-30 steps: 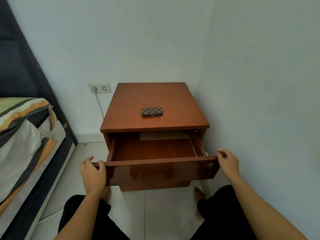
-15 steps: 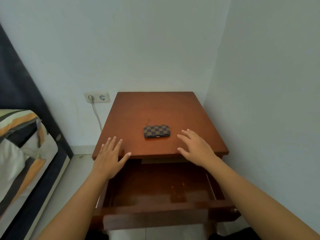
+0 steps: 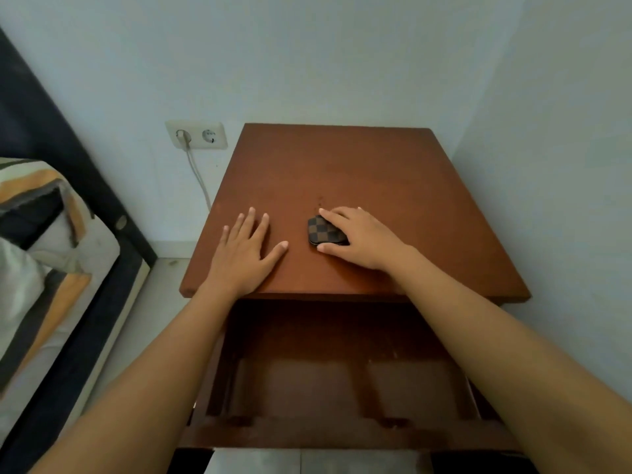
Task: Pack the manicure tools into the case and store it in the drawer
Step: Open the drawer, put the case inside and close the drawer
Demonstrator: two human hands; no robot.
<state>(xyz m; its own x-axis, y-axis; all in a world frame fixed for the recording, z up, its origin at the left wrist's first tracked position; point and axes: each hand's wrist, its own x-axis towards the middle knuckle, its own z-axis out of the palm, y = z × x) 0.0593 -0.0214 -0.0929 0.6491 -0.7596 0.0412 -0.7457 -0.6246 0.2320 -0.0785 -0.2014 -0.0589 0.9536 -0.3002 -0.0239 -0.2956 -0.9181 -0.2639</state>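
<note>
A small brown checkered manicure case (image 3: 323, 230) lies shut on top of the wooden nightstand (image 3: 359, 172). My right hand (image 3: 362, 236) covers its right part, with the fingers curled over the far edge and the thumb at the near edge. My left hand (image 3: 244, 253) rests flat on the top, fingers spread, a little to the left of the case. The drawer (image 3: 328, 374) below stands pulled out, and nothing shows inside it. No loose manicure tools are in view.
White walls close in behind and to the right of the nightstand. A wall socket (image 3: 196, 135) with a plugged white cable sits at the left. A bed (image 3: 41, 268) with striped bedding and a dark frame stands at the far left, over a tiled floor.
Both hands left the drawer front and moved up onto the nightstand top. My right hand reached forward and closed over the case; my left hand settled flat beside it.
</note>
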